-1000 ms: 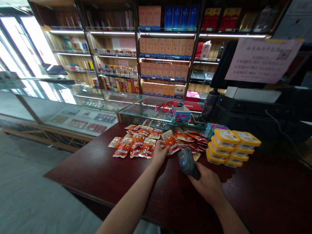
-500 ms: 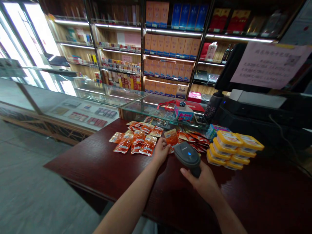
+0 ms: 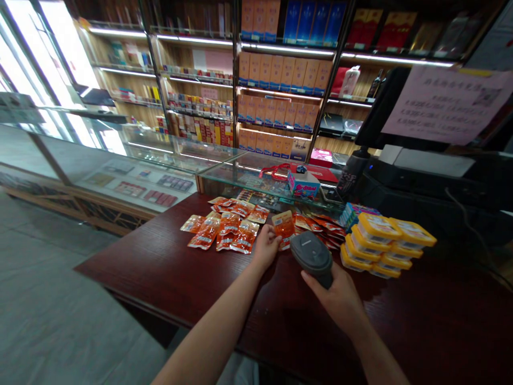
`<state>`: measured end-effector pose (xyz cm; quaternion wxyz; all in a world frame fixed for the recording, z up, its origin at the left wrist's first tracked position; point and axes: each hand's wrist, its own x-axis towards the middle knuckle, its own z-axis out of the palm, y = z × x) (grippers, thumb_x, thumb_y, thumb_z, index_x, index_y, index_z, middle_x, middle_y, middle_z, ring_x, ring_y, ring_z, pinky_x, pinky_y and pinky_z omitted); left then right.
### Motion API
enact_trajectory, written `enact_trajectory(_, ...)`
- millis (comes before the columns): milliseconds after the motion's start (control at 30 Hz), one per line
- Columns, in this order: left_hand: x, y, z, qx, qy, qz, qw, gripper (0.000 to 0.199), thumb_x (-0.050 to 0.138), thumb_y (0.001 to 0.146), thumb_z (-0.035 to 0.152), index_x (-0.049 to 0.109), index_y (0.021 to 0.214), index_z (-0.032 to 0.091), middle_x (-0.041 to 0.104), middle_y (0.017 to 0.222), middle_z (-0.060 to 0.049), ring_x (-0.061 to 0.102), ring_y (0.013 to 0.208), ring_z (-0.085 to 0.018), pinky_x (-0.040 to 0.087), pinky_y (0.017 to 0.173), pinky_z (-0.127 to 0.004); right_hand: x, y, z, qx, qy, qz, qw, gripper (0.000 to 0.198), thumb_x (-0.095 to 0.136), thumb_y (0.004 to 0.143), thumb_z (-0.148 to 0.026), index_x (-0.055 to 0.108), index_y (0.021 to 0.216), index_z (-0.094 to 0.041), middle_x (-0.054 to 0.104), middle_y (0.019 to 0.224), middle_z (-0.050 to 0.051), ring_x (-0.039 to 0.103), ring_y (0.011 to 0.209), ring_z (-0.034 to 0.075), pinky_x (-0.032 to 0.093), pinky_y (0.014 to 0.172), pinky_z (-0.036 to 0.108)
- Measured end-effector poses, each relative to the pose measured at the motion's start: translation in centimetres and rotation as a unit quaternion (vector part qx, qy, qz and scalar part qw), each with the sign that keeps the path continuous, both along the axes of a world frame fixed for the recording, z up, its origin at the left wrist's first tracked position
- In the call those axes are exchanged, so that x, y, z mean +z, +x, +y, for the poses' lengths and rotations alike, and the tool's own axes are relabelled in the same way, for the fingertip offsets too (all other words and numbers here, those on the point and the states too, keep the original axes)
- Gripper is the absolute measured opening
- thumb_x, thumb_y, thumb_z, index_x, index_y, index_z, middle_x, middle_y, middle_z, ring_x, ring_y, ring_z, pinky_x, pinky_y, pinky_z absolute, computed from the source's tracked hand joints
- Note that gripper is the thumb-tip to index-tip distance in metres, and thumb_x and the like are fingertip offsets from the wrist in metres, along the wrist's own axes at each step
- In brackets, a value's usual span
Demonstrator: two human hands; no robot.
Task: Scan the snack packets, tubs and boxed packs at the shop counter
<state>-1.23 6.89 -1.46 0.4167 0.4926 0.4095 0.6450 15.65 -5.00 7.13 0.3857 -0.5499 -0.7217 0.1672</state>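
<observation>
Hands: L hand (image 3: 266, 246) has its fingers closed on the near-left edge of one orange pkt (image 3: 282, 225); exact finger contact is partly hidden. R hand (image 3: 341, 299) is wrapped round the grip of a handheld scanner (image 3: 311, 251), w/ its head pointing twd the far edge of the table (image 3: 160, 256).

Key relation: orange pkt lies beyond & slightly L of the scanner head. Contact btwn them: can't tell. Pkt long axis runs approx. from near edge to far edge, slightly skewed. L hand is the nearer; R hand sits farther back, twd the near edge.

Adjacent items: loose orange pkts (image 3: 245, 237) spread L of L hand, along the far-left edge; a piled batch of pkts (image 3: 326, 227) just R of the held one; yellow-lidded tubs (image 3: 377, 229) stacked R of that.

Surface: dark reddish wood, glossy; L corner juts over grey floor (image 3: 40, 267). Glass display case (image 3: 236, 174) borders the far edge.

Room: lit shelves w/ tan boxes (image 3: 282, 72) behind; monitor w/ pink sheet (image 3: 444, 107) at R.
</observation>
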Motion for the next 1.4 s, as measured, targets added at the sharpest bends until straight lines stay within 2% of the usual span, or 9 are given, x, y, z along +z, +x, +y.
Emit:
enact_trajectory(100, 0.5, 0.0, -0.2, -0.002, -0.008, -0.005, 1.0, 0.021, 0.06, 0.07, 0.021, 0.042, 0.081, 0.02, 0.058, 0.07, 0.005, 0.058, 0.063, -0.011, 0.045, 0.058, -0.02, -0.2, 0.6, 0.0, -0.047, -0.028, -0.155, 0.986, 0.033, 0.056, 0.081, -0.043, 0.06, 0.106, -0.021, 0.071, 0.087, 0.007, 0.068, 0.08, 0.025, 0.047, 0.063, 0.03)
enact_trajectory(233, 0.7, -0.3, -0.2, 0.024, 0.012, 0.009, 1.0, 0.014, 0.059, 0.073, 0.021, 0.047, 0.08, 0.019, 0.056, 0.071, 0.003, 0.056, 0.065, -0.011, 0.045, 0.06, -0.022, -2.0, 1.4, 0.3, -0.068, 0.032, -0.276, 0.958, 0.032, 0.053, 0.084, -0.032, 0.054, 0.113, -0.018, 0.07, 0.095, 0.009, 0.067, 0.08, 0.023, 0.044, 0.064, 0.029)
enact_trajectory(533, 1.7, -1.4, 0.9, 0.168, 0.047, 0.025, 0.984, 0.011, 0.061, 0.071, 0.021, 0.054, 0.078, 0.017, 0.06, 0.073, 0.0, 0.058, 0.068, -0.012, 0.046, 0.067, -0.024, -5.3, 2.2, 0.6, -0.057, 0.074, -0.26, 0.961, 0.034, 0.053, 0.082, -0.026, 0.051, 0.115, -0.017, 0.069, 0.1, 0.007, 0.067, 0.084, 0.022, 0.046, 0.07, 0.031)
enact_trajectory(700, 4.7, -6.4, 2.8, 0.267, -0.025, 0.026, 0.963, 0.017, 0.057, 0.075, 0.025, 0.055, 0.09, 0.016, 0.058, 0.067, 0.001, 0.056, 0.057, -0.012, 0.047, 0.06, -0.025, -5.6, 2.4, 0.5, -0.043, 0.07, -0.256, 0.963, 0.031, 0.05, 0.084, -0.027, 0.05, 0.114, -0.018, 0.069, 0.099, 0.006, 0.067, 0.083, 0.022, 0.046, 0.069, 0.032)
enact_trajectory(767, 5.8, -9.8, 3.3, 0.318, -0.063, 0.071, 0.943, 0.019, 0.055, 0.076, 0.023, 0.056, 0.094, 0.015, 0.059, 0.067, 0.001, 0.057, 0.057, -0.012, 0.047, 0.06, -0.025, -5.7, 2.6, 0.6, -0.04, 0.07, -0.252, 0.964, 0.032, 0.05, 0.084, -0.027, 0.05, 0.115, -0.019, 0.069, 0.101, 0.007, 0.067, 0.084, 0.022, 0.046, 0.069, 0.032)
enact_trajectory(933, 6.7, -17.5, 3.0, 0.435, -0.175, 0.276, 0.839, 0.024, 0.054, 0.079, 0.023, 0.062, 0.099, 0.013, 0.068, 0.089, -0.008, 0.064, 0.08, -0.019, 0.048, 0.073, -0.028, -6.1, 2.6, 0.7, -0.036, 0.059, -0.253, 0.965, 0.032, 0.049, 0.085, -0.029, 0.051, 0.115, -0.019, 0.069, 0.102, 0.007, 0.067, 0.085, 0.022, 0.047, 0.071, 0.033)
enact_trajectory(1033, 6.6, -19.9, 2.8, 0.391, -0.238, 0.414, 0.787, 0.028, 0.049, 0.083, 0.026, 0.065, 0.102, 0.013, 0.069, 0.101, -0.013, 0.064, 0.092, -0.023, 0.047, 0.078, -0.03, -6.3, 2.7, 0.9, -0.033, 0.048, -0.257, 0.965, 0.031, 0.048, 0.085, -0.03, 0.052, 0.114, -0.019, 0.069, 0.102, 0.007, 0.067, 0.084, 0.022, 0.048, 0.07, 0.032)
enact_trajectory(1133, 6.6, -20.4, 2.8, 0.335, -0.247, 0.488, 0.767, 0.029, 0.049, 0.084, 0.03, 0.069, 0.096, 0.012, 0.068, 0.102, -0.016, 0.062, 0.1, -0.028, 0.045, 0.085, -0.034, -6.5, 2.8, 0.9, -0.035, 0.039, -0.261, 0.964, 0.03, 0.047, 0.085, -0.031, 0.053, 0.113, -0.021, 0.07, 0.1, 0.005, 0.068, 0.083, 0.021, 0.048, 0.068, 0.031)
enact_trajectory(1400, 4.6, -18.2, 1.5, 0.182, -0.122, 0.681, 0.699, 0.042, 0.032, 0.092, 0.043, 0.058, 0.121, 0.027, 0.051, 0.132, -0.009, 0.054, 0.113, -0.027, 0.039, 0.096, -0.042, -6.6, 3.0, 0.9, -0.031, 0.046, -0.263, 0.963, 0.032, 0.047, 0.084, -0.03, 0.052, 0.115, -0.021, 0.07, 0.101, 0.006, 0.068, 0.082, 0.021, 0.047, 0.065, 0.03)
